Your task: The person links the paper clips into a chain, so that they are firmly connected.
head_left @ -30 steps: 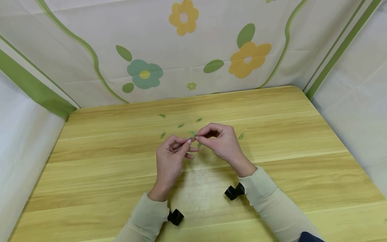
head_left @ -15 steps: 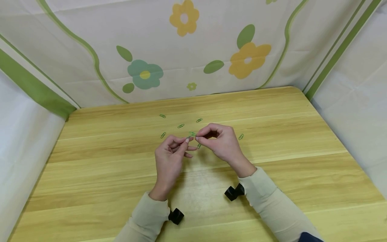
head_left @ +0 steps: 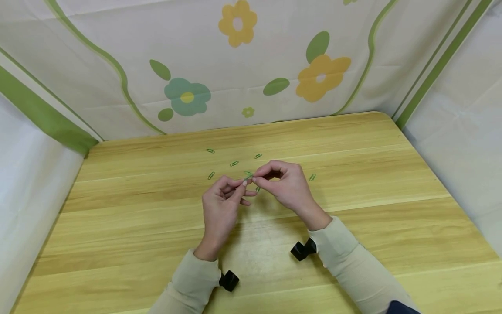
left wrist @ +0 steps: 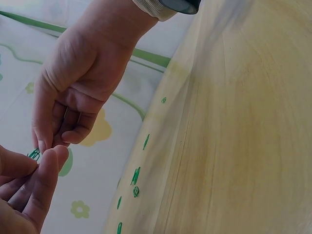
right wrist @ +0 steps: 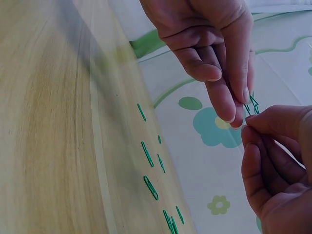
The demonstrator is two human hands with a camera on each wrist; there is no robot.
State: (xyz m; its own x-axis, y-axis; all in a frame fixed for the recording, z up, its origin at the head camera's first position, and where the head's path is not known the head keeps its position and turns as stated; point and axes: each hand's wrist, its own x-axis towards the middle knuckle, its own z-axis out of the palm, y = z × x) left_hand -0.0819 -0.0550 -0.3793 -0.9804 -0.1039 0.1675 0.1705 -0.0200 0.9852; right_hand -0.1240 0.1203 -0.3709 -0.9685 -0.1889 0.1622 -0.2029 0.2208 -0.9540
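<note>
Above the wooden table, both hands meet over green wire paper clips (head_left: 249,174), which look hooked or crossed together; fingertips partly hide the join. My left hand (head_left: 221,203) pinches one clip between thumb and index finger, its other fingers loosely spread. From the right, my right hand (head_left: 285,184) pinches the other clip between thumb and index fingertip. The right wrist view shows the green wire loops (right wrist: 253,105) between the two sets of fingertips. Just beneath the hands a loose paper clip (head_left: 257,189) lies on the table, partly covered by the left fingers.
Several more green paper clips lie scattered on the wooden table (head_left: 129,235), among them a clip (head_left: 234,163) beyond the hands and a clip (head_left: 312,177) to the right. A white flowered cloth (head_left: 129,26) hangs behind the table. Black cameras (head_left: 229,281) sit on the wrists.
My left hand drew slightly left, then came back right toward my right hand. Both hands keep their pinch on the clips; the loose clips have stayed put.
</note>
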